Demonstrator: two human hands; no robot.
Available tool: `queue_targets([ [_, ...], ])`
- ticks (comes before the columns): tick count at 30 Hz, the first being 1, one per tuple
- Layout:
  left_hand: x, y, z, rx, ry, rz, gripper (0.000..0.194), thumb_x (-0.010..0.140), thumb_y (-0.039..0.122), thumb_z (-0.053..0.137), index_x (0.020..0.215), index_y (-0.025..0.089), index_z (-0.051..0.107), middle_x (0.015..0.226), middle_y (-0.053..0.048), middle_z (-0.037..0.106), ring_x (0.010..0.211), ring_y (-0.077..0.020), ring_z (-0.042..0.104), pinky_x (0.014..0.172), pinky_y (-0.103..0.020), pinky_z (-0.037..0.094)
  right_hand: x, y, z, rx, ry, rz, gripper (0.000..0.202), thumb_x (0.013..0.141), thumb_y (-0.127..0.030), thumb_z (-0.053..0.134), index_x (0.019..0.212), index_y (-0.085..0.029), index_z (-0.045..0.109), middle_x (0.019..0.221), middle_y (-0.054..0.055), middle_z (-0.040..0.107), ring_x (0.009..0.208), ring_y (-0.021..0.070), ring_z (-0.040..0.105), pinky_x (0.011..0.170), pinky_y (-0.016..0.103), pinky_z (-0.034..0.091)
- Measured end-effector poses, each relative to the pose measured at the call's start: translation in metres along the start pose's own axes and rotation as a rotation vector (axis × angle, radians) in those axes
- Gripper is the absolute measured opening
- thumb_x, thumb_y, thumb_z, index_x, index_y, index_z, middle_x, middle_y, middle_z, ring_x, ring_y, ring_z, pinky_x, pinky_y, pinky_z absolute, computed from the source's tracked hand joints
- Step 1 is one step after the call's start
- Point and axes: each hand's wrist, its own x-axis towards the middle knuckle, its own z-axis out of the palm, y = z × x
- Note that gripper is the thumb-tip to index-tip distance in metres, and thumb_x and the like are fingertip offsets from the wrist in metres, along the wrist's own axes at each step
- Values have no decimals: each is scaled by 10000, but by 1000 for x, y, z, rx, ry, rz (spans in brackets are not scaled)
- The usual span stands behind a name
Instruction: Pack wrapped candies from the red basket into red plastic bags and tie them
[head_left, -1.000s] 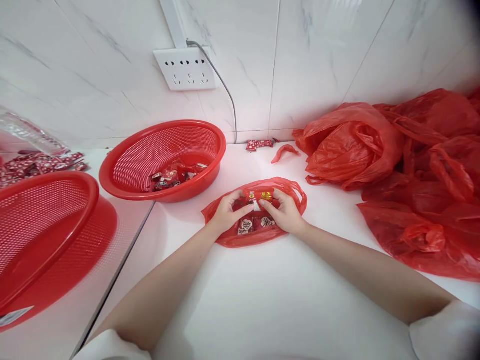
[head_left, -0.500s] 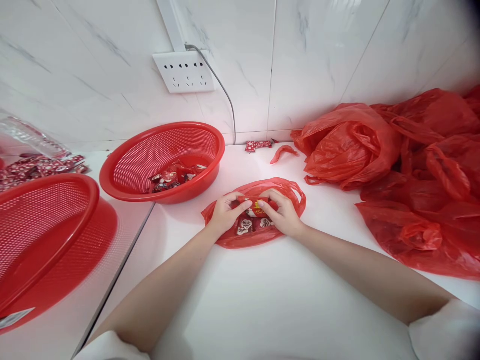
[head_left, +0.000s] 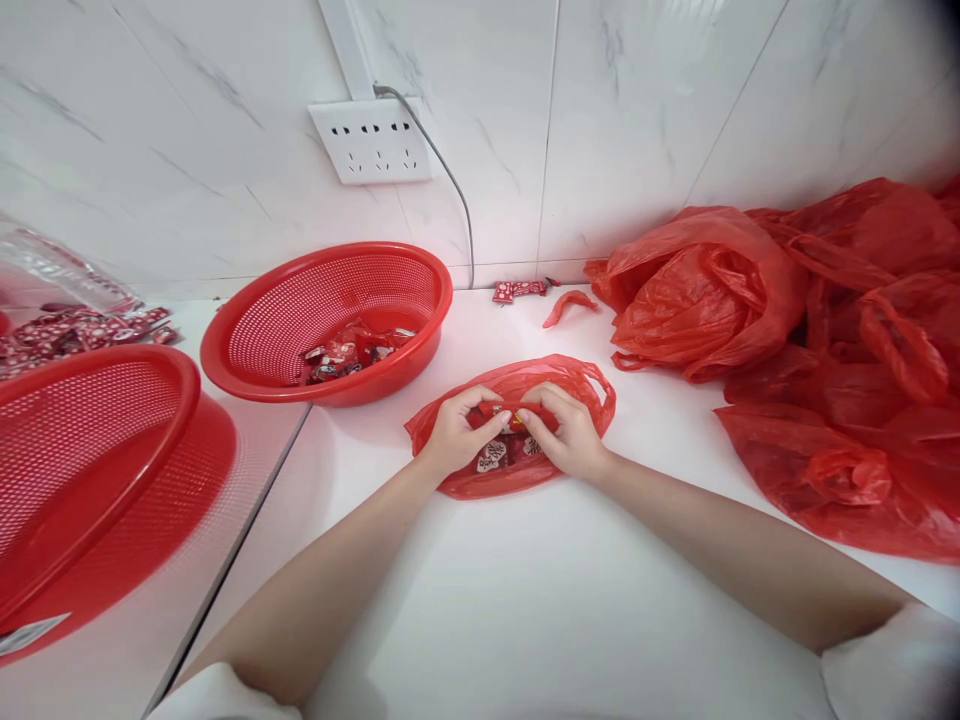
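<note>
My left hand (head_left: 463, 432) and my right hand (head_left: 564, 430) pinch the two ends of a small red packet (head_left: 516, 419) with a yellow mark on it. Their thumbs press on its near side, and the curled fingers hide much of it. The packet is held over a red plastic bag (head_left: 472, 484) that lies spread flat on the white table. Just below my thumbs, small dark red packets (head_left: 492, 456) with white printed labels rest on the bag. One handle loop (head_left: 602, 383) of the bag lies out past my right hand.
A red plastic colander (head_left: 259, 372) holding wrapped pieces stands left of the bag. Another red basket (head_left: 176, 420) is at the far left, before a heap of red-white packets (head_left: 75, 330). Red plastic bags (head_left: 705, 290) pile up at right. Small packets (head_left: 519, 290) lie by the wall.
The red packet has tilted or folded between my thumbs, so less of its printed front shows. Both hands stay over the bag; the camera view has shifted slightly.
</note>
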Motion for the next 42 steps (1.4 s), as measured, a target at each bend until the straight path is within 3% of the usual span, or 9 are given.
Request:
queue_targets([
  [4,-3,2,1,86,-24,96,77,791,259,642,779,185,623,771,-29,635,749,-177,588,745,-300,459,-2,0,-1,-35,-15,-58,26,896,-243,525,883,-228,543,829,46,594,786,192,562,729,351,475],
  [11,-5,5,3,156,40,180,60,806,254,633,801,196,615,805,-31,631,784,-181,586,769,-308,462,-1,3,1,-92,-32,-67,9,911,-221,497,910,-226,504,837,52,577,792,194,544,731,350,463],
  [17,-3,-4,4,11,56,32,173,800,306,664,911,182,617,875,-33,655,837,-180,603,801,-300,465,0,4,6,0,78,85,65,935,-275,489,906,-223,515,865,47,579,805,184,562,741,336,457],
  [20,-2,-9,4,-18,51,-16,196,783,333,689,860,163,628,851,-39,658,825,-182,602,802,-304,467,2,3,3,34,149,126,113,933,-306,501,875,-216,537,822,33,572,767,175,548,719,327,452],
  [27,1,-14,1,-63,82,-75,233,777,372,693,826,148,656,819,-41,669,767,-174,607,756,-303,486,4,6,2,87,19,193,173,889,-330,570,957,-186,635,911,57,649,856,202,596,793,351,475],
  [36,1,-13,3,-65,4,-92,282,796,367,679,971,146,667,961,-69,697,875,-202,636,825,-321,492,3,10,4,182,48,256,195,890,-327,575,991,-182,656,975,64,688,907,210,637,844,360,496],
  [39,2,-13,4,-128,-42,-116,331,788,352,689,1044,143,674,1036,-86,706,942,-227,644,866,-340,491,2,10,4,231,47,283,217,892,-349,575,1018,-189,648,1004,61,690,930,212,640,851,360,500],
  [42,3,-14,4,-253,0,-141,323,772,346,706,1024,144,686,1038,-83,715,938,-226,652,868,-345,498,3,9,3,196,-11,294,272,887,-376,579,1069,-184,639,1043,72,682,955,222,632,860,369,496],
])
